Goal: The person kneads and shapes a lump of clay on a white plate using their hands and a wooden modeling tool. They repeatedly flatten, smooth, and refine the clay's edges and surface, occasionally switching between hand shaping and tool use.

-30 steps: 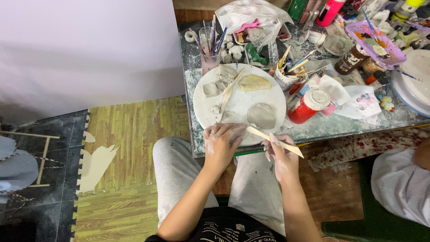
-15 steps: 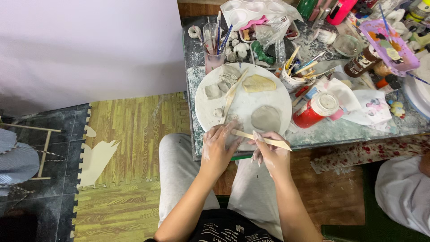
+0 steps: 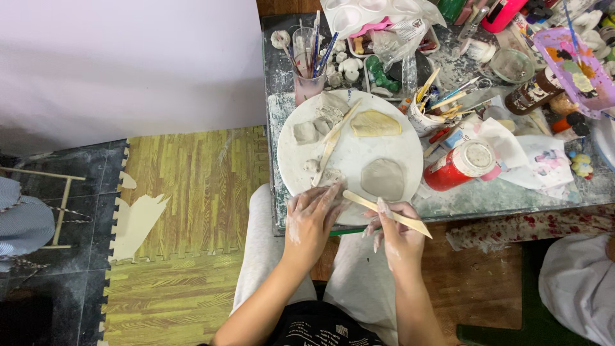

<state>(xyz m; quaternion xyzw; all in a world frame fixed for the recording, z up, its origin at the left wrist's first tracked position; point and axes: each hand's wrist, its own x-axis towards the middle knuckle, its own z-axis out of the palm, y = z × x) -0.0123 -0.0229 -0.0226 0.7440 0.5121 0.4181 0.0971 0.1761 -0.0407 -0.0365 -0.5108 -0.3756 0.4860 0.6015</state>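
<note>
Head view: right hand (image 3: 398, 234) grips wooden tool (image 3: 386, 213); left hand (image 3: 312, 218) hides its clay.

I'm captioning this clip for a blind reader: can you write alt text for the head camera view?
Seen from above, a seated person's right hand holds a flat wooden modelling tool while the left hand rests on the edge of a round white board bearing flattened clay pieces. The cluttered table beyond holds a cup of brushes and a red paint jar.

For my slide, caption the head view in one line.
Right hand holds a wooden modelling tool beside the left hand at a round white board of clay pieces.
</note>
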